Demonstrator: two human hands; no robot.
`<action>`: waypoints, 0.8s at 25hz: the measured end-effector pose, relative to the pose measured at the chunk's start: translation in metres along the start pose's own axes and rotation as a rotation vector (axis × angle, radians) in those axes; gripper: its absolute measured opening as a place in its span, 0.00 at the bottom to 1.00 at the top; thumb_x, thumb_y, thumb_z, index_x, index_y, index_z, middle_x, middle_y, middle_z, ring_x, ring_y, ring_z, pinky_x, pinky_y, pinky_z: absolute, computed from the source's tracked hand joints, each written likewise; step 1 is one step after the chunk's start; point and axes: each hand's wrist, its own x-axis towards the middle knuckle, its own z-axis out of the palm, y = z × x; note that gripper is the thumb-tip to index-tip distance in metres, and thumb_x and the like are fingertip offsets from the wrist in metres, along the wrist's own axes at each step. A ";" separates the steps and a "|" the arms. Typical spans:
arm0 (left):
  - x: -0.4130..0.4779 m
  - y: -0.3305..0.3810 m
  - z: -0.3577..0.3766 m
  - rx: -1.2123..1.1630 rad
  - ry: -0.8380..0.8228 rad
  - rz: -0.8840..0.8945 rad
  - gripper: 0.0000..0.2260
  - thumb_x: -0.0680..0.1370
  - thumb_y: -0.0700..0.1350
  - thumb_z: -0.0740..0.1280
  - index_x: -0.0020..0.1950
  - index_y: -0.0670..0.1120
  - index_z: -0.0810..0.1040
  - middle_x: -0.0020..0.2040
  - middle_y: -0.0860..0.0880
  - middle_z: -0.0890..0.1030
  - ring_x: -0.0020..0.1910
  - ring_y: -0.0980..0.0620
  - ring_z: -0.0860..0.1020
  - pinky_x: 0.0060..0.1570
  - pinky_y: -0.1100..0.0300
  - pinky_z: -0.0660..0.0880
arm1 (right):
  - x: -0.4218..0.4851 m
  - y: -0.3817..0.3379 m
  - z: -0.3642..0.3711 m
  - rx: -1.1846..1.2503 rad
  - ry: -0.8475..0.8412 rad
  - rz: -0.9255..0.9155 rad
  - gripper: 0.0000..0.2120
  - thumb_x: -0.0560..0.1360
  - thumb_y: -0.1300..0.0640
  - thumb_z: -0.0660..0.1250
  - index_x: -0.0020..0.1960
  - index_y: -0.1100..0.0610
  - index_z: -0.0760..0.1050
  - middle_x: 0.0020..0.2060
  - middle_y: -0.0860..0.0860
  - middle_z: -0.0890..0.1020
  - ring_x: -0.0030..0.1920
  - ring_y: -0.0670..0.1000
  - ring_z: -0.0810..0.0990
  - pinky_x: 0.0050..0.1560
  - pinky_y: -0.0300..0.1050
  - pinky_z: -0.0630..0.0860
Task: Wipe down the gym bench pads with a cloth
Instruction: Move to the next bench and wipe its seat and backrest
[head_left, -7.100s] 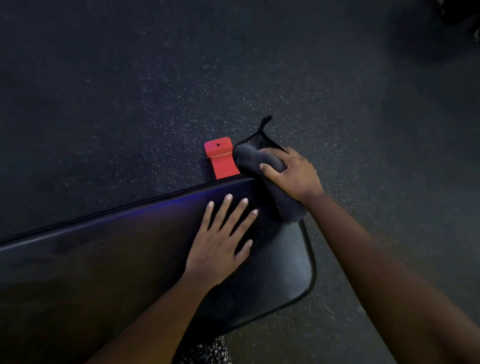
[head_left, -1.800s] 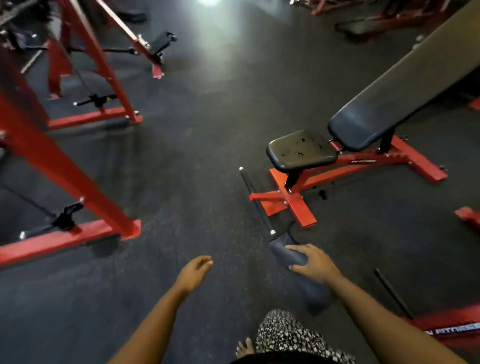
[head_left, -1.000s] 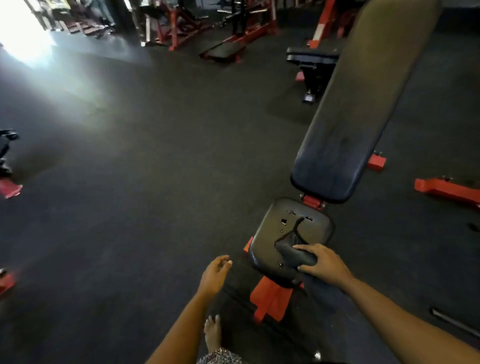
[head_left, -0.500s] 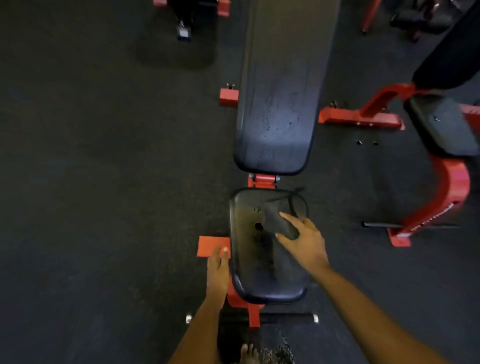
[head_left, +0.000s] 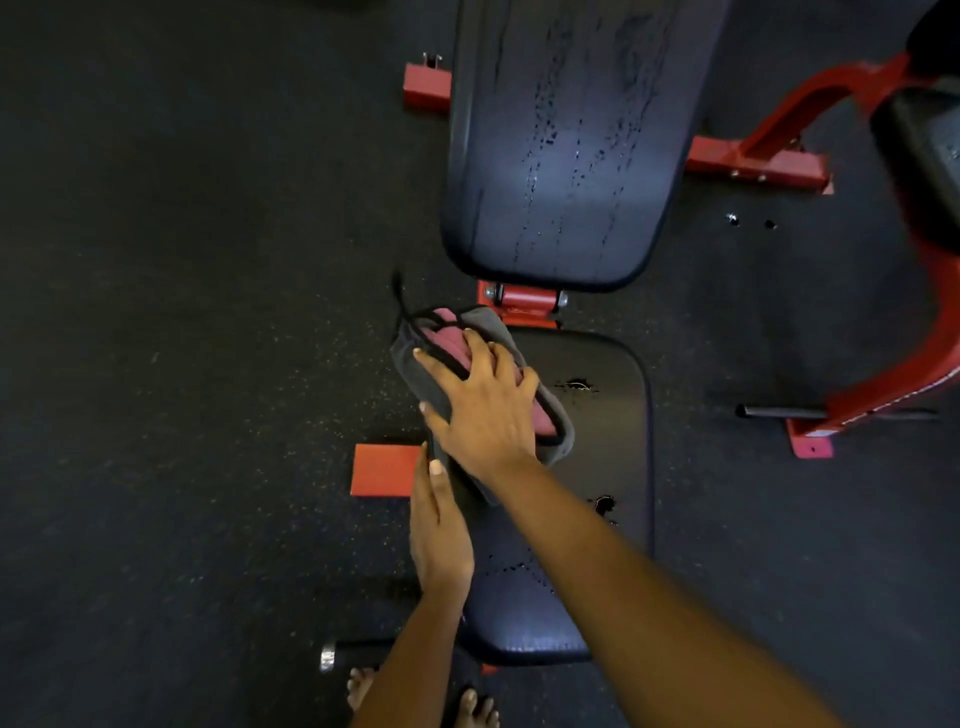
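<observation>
Wiping under way on black vinyl seat surface (head_left: 597, 441): right hand (head_left: 483, 410), fingers spread flat, presses grey pink-lined cloth (head_left: 415, 358) on its far left corner; left hand (head_left: 439, 535) rests flat, unclenched, along left edge; long black back pad (head_left: 566, 156) shows droplet streaks, probably left to do

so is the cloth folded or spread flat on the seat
Folded, not spread flat: the cloth lies doubled under the right hand, pink inner face showing between grey folds, at the left edge of the seat pad.
</observation>
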 end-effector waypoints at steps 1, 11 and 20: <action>0.000 0.000 0.001 0.049 0.006 0.028 0.27 0.77 0.61 0.46 0.75 0.53 0.58 0.74 0.49 0.63 0.74 0.48 0.60 0.72 0.50 0.57 | 0.002 0.001 0.004 -0.013 0.003 -0.002 0.27 0.75 0.43 0.60 0.71 0.39 0.57 0.72 0.54 0.57 0.70 0.61 0.57 0.64 0.65 0.59; -0.005 -0.001 0.003 0.280 0.065 0.144 0.33 0.73 0.65 0.44 0.75 0.53 0.57 0.71 0.45 0.68 0.69 0.43 0.67 0.65 0.47 0.64 | 0.012 0.094 -0.008 -0.045 0.063 0.407 0.26 0.76 0.48 0.59 0.72 0.40 0.57 0.69 0.58 0.62 0.67 0.62 0.62 0.61 0.65 0.65; -0.001 -0.006 0.005 0.258 0.054 0.213 0.32 0.73 0.65 0.45 0.75 0.52 0.58 0.69 0.45 0.71 0.67 0.43 0.70 0.64 0.46 0.67 | -0.001 0.133 -0.009 0.070 0.109 0.693 0.27 0.76 0.46 0.60 0.73 0.43 0.57 0.66 0.61 0.64 0.62 0.64 0.65 0.58 0.62 0.67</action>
